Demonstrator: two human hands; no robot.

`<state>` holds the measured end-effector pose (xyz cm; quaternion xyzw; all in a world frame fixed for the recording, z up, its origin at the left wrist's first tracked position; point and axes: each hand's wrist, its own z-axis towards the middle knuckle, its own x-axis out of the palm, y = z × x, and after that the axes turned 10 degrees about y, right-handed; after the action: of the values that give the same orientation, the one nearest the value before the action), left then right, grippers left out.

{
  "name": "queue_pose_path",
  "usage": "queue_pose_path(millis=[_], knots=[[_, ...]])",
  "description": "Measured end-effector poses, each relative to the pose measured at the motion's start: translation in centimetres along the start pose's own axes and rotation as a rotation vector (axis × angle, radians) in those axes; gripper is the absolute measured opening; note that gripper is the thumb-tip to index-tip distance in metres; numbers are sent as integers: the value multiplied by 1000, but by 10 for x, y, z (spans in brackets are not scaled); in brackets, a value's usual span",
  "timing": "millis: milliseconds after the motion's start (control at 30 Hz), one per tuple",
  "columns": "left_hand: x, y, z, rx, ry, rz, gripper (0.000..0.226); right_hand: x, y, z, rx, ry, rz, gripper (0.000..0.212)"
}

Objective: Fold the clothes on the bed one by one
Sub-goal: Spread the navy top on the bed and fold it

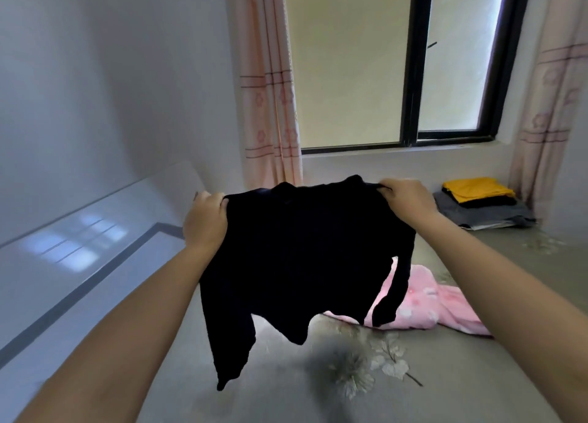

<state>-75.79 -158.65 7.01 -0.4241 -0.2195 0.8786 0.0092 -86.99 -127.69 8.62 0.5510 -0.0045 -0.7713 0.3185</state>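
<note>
Head view: both hands, left point(205, 220) and right point(405, 200), gripped a black top point(296, 263) by its shoulders above the grey floral bed point(413, 375). A pink garment point(426, 308) lay beneath; a folded stack point(480, 203) sat by the curtained window point(413, 66).

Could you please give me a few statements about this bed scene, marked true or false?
1. Both hands, left hand and right hand, hold the black top up in the air. True.
2. The pink garment is folded on the pile. False: it lies loose on the bed.
3. A yellow garment tops the folded pile. True.
4. The curtains are drawn shut. False: the curtains hang at the sides of the window.
</note>
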Motion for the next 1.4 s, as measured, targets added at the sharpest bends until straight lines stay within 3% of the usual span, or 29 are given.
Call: queue_pose_path(millis=[333,433,633,800,867,1167,1400], knots=[[-71,32,-158,237,23,120,20,-25,36,-183,-28,63,-114,24],[-84,34,-184,281,41,156,19,-24,39,-210,-48,74,-167,25],[-86,44,-204,541,0,255,13,-6,28,-220,-74,79,-243,25],[-33,71,-195,548,124,291,21,60,5,-191,-64,248,-299,25],[0,82,-185,533,208,292,15,96,-9,-171,-32,333,-294,27],[179,142,-124,284,512,274,14,266,-85,-76,66,585,-247,32],[284,195,-102,173,615,266,16,365,-122,-32,93,641,-272,33]])
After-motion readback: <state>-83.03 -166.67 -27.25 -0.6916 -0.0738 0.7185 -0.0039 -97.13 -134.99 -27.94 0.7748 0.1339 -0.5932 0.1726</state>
